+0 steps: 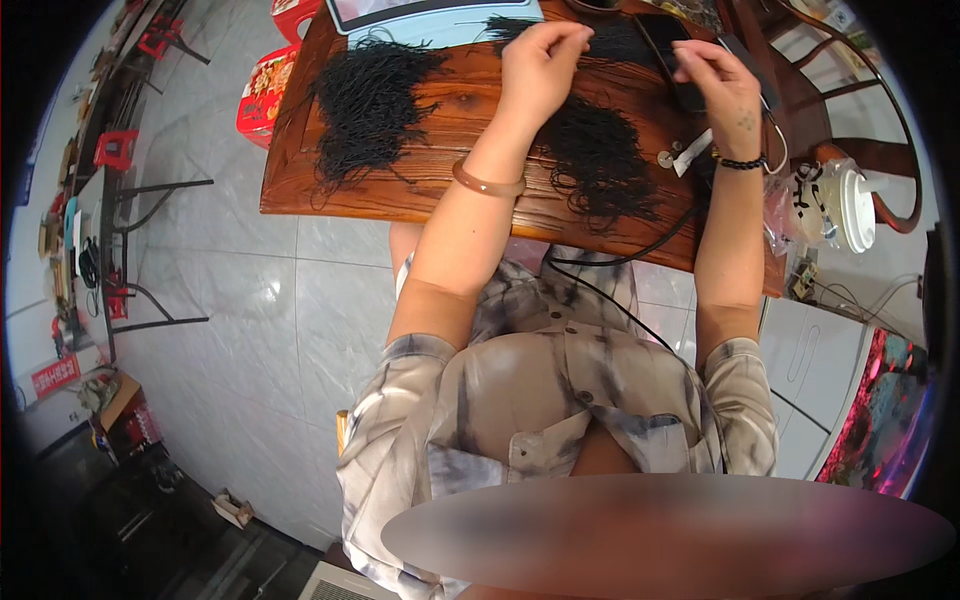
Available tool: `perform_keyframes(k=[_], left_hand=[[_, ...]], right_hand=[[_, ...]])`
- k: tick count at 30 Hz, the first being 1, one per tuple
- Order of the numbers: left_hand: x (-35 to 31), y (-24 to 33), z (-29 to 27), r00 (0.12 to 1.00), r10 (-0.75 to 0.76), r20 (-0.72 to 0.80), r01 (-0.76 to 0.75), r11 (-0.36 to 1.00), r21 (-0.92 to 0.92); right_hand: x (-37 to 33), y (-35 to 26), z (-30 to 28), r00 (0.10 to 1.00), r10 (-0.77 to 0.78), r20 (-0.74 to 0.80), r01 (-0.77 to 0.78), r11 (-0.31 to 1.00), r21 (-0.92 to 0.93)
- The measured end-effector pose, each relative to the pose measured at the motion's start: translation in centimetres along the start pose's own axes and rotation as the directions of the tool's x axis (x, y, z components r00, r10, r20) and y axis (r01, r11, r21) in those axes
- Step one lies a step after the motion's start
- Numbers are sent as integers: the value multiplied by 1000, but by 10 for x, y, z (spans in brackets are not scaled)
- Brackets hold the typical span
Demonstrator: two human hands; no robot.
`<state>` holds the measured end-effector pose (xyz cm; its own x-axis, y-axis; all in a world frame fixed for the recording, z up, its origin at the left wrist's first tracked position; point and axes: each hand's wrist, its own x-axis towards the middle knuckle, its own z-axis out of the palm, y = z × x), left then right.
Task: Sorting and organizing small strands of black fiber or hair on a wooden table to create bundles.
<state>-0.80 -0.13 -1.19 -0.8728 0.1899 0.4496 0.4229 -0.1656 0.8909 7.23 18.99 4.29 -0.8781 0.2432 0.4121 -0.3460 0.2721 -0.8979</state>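
Note:
Over the far part of the wooden table (465,150), my left hand (540,75) is raised with thumb and fingertips pinched together. My right hand (722,85) is level with it to the right, also in a pinch, beside a dark phone (662,50). Anything between the fingertips is too thin to make out. Below my hands lies a loose pile of thin black cords (603,165). A larger pile of black cords (368,105) spreads at the table's left, and more black strands (505,28) lie behind my left hand.
A tablet-like screen on a light blue base (440,32) is at the far edge. Red boxes (262,95) stand left of the table. A lidded white cup (855,210) and a wooden chair (890,100) are on the right. A black cable (640,252) hangs over the near edge.

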Motion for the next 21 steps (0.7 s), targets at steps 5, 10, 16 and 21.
perform_keyframes(k=[5,10,16,21], left_hand=[[-9,11,12,927,345,145,-374,849,373],[-12,13,16,915,363,173,-402,834,378],[-15,12,15,923,325,205,-383,824,418],[-16,14,15,930,302,209,-366,810,459]], right_hand=[[-4,7,23,989,-34,143,39,999,-29],[-4,11,25,979,-94,180,116,987,-113],[-6,6,29,982,-135,135,159,970,-182],[-7,7,33,962,-250,115,273,919,-285]])
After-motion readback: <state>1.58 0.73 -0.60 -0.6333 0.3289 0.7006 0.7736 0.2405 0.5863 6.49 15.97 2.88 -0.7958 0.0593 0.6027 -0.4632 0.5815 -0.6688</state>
